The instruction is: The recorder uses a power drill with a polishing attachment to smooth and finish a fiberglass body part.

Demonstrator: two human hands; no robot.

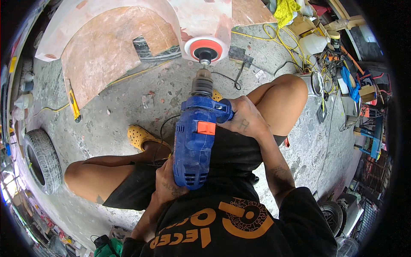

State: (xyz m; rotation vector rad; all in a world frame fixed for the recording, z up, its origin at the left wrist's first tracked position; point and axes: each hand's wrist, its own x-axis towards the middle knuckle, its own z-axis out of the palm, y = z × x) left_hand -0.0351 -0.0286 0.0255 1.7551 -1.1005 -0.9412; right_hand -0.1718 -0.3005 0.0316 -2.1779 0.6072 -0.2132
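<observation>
A blue power drill [193,141] with an orange-red switch lies along my lap line, its chuck [202,82] aimed away from me. My left hand [166,183] is wrapped round the rear grip, which the drill body partly hides. The side handle [227,110] near the chuck is gripped by my right hand [246,118]. Fixed in the chuck is a round pad [208,43] with a red backing and a white rim. It meets the lower edge of a pinkish-white sanded panel [204,19] with a curved arch; whether it presses firmly I cannot tell.
Brownish boards [102,53] stand inside the arch, with a yellow cutter knife [74,103] near their lower edge. A tyre [42,160] rests at the left. Yellow hose [287,38], a white jug [313,44] and a can [316,83] crowd the right. A dark cord [237,79] crosses the floor.
</observation>
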